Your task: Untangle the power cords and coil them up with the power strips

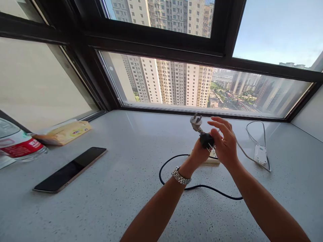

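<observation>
My left hand [200,154], with a metal watch on its wrist, is closed around a black plug [206,140] held above the sill. A grey plug [196,122] with bare prongs sticks up just above it. My right hand [225,143] is pinched against the black plug, its upper fingers spread. The black cable [176,188] loops across the sill below my forearms. A white power strip [213,158] lies partly hidden under both hands.
A white adapter [260,154] with a grey cord lies to the right. A dark phone [71,168] lies flat at the left, with a tissue pack [66,132] and a plastic bottle [15,144] beyond it. The window frame [176,111] bounds the speckled sill.
</observation>
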`<state>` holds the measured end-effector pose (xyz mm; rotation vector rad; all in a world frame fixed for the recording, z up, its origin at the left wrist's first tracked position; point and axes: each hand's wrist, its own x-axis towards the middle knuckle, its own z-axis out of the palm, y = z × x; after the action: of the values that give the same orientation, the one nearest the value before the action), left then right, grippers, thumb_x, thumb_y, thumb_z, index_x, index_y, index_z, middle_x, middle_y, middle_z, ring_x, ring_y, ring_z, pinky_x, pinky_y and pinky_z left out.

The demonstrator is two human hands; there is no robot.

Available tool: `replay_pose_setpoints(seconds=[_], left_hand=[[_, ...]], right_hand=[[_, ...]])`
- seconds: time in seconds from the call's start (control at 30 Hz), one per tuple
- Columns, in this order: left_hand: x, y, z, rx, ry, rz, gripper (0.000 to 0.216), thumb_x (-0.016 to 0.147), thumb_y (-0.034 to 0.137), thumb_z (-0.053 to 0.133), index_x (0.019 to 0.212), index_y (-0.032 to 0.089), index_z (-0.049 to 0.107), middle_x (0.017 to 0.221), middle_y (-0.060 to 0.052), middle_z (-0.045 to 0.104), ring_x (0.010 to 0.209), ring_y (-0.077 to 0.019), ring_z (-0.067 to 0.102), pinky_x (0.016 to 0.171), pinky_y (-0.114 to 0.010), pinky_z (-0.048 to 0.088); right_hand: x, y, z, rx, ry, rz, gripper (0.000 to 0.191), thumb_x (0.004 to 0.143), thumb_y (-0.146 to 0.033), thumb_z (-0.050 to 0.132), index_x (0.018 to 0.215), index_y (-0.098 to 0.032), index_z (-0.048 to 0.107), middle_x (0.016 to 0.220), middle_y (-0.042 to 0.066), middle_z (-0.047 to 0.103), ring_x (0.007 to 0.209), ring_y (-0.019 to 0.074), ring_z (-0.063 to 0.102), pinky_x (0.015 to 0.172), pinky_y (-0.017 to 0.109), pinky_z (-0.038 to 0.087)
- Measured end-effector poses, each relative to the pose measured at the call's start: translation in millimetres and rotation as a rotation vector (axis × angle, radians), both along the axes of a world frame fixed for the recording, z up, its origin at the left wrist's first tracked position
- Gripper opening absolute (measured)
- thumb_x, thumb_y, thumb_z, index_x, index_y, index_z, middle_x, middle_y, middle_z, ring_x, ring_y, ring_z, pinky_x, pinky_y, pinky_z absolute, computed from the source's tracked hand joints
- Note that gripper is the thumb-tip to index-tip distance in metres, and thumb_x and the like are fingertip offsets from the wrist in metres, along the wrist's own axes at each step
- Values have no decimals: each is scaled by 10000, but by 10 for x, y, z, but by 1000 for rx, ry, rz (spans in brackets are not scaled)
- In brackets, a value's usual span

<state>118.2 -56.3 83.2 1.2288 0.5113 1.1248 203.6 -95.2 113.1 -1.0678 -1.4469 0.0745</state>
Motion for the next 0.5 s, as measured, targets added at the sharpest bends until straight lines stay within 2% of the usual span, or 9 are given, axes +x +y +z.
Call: replay_pose_setpoints(seconds=[0.07,0.13,0.2,0.3,0.37,0.5], left_hand=[[-87,20,96,-26,-150,58,290,750,331,705,628,173,495,575,40,475,555,-95,487,558,-225,442],[-218,67,251,-132,-294,55,403,812,412,654,592,180,408,506,77,339,427,-55,356,421,-186,335],[-350,116,469,-216,-407,32,458,869,405,602,574,180,335,484,91,243,371,-36,240,356,-167,222],[-478,121,889,-291,-453,-2,495,961,366,467,551,180,262,469,84,188,348,-34,166,334,-168,151],[-520,40,1209,-290,-449,-18,516,1001,361,368,536,182,233,463,76,164,339,-33,153,332,-169,125],[-706,-220,1830,-116,-527,-19,582,1029,381,176,484,180,161,472,54,87,327,-10,108,368,-146,41]], right_hand=[[-68,-40,-135,117,-13,-44,403,925,-527,433,1146,-230,589,1229,113,560,1187,273,507,930,448,457],[-58,-59,-358,137,-4,-62,409,924,-517,452,1203,-225,517,1217,123,540,1153,267,524,930,442,454],[-4,-33,-622,50,-98,-87,432,903,-513,501,1213,-213,477,1168,133,554,1087,268,550,884,428,471],[104,111,-949,-101,-346,-255,600,851,-533,567,1314,-184,408,1278,189,513,1190,334,478,961,508,400],[166,251,-1067,-169,-426,-354,693,835,-530,584,1381,-171,353,1367,206,461,1272,361,404,1010,541,342],[229,467,-1062,-299,-464,-304,637,834,-421,602,1385,-185,386,1281,152,570,1168,320,510,978,486,380]])
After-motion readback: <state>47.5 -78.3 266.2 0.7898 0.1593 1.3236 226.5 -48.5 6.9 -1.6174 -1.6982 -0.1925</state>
